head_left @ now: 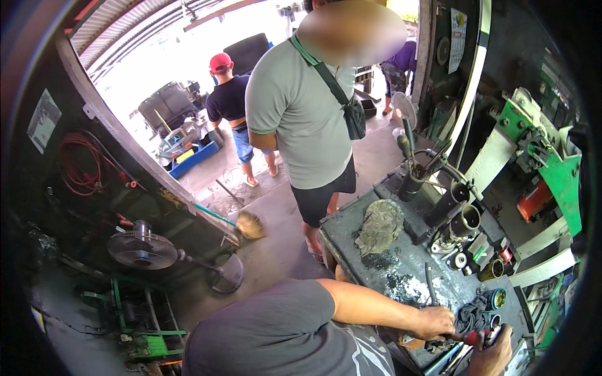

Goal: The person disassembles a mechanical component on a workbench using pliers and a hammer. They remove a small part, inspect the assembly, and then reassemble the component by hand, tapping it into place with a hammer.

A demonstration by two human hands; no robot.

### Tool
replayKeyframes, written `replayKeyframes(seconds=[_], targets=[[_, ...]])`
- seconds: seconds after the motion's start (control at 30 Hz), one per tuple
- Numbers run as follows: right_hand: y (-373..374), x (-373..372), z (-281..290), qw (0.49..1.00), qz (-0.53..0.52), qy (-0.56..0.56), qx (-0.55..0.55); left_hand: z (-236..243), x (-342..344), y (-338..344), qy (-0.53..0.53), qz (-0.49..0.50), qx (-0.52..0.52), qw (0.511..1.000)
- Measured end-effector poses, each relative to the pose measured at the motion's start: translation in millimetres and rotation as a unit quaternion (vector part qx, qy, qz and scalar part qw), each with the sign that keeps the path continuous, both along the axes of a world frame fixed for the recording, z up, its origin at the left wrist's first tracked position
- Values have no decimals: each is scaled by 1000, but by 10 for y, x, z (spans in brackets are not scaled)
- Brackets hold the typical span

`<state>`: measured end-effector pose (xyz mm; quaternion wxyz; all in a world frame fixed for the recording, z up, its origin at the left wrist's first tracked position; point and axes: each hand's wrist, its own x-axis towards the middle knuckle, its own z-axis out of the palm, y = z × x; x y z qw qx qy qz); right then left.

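Observation:
My left hand (435, 323) is closed at the near right of the workbench (351, 232), its fingertips by a red and dark piece (471, 337) whose kind I cannot make out. From the other side my right hand (491, 355) grips the same piece, with a bit of bare metal showing between thumb and fingers. Just beyond my left hand lies a dark curved rod or hose (431, 282). A dark crumpled rag (471, 315) sits beyond the piece, and an open can (495, 298) stands next to it.
A grey cloth (380, 227) and dark cylinders (466, 220) are on the bench. One person (307, 119) stands at its far side; another (233, 106) is outside. A fan (143, 249) and broom (249, 224) stand left. A green machine frame (558, 169) rises at right.

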<state>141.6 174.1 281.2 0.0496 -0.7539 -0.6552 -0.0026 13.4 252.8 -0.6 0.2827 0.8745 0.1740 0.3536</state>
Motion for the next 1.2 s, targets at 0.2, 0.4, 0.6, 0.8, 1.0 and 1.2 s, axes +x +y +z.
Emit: replayKeyframes(seconds=[0.2,0.4,0.6,0.8,1.0,1.2], targets=[[-17,64,57,961,273,1,-37,20,19,33,61,-11,17,998],[51,310,-214,985,119,120,21,34,-55,84,38,-10,20,999],[125,270,-195,987,147,55,36,85,-74,79,33,-8,14,999],[50,107,76,960,259,108,10,85,-94,54,24,5,12,1000],[68,132,75,985,133,101,32,72,-97,58,36,-19,-18,999],[-2,75,-16,971,196,124,55,44,-84,45,46,-4,0,999]])
